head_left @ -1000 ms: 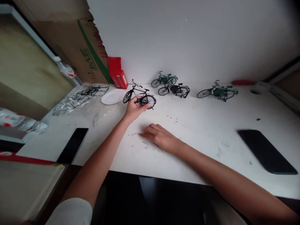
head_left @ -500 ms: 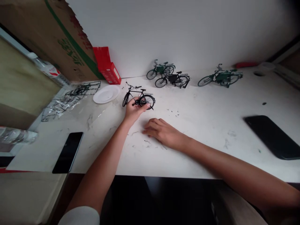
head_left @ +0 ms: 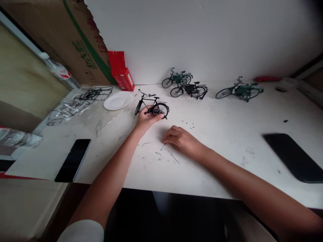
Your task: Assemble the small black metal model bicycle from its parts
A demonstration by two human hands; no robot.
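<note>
A black model bicycle (head_left: 147, 102) is held upright by my left hand (head_left: 147, 119), whose thumb and fingers close round its lower rear part. Lower and to the right, my right hand (head_left: 180, 139) pinches a thin dark rod-like part (head_left: 163, 147) just above the white table. Another thin piece (head_left: 175, 159) lies on the table below that hand. Behind stand more model bicycles: a green one (head_left: 176, 78) near the wall, a black one (head_left: 189, 89) in front of it, and a green one (head_left: 239, 90) farther right.
On the left are a black phone (head_left: 73, 160), a white plate (head_left: 118, 101), parts frames (head_left: 93, 95) with clear plastic, and a red box (head_left: 124, 79). A plastic bottle (head_left: 59, 71) leans by the cardboard (head_left: 83, 40). A larger black device (head_left: 294, 156) lies at right. Small scraps dot the table.
My right hand has shifted slightly right and now shows a thin part between its fingertips. My left hand still holds the bicycle. The camera view has moved a little.
</note>
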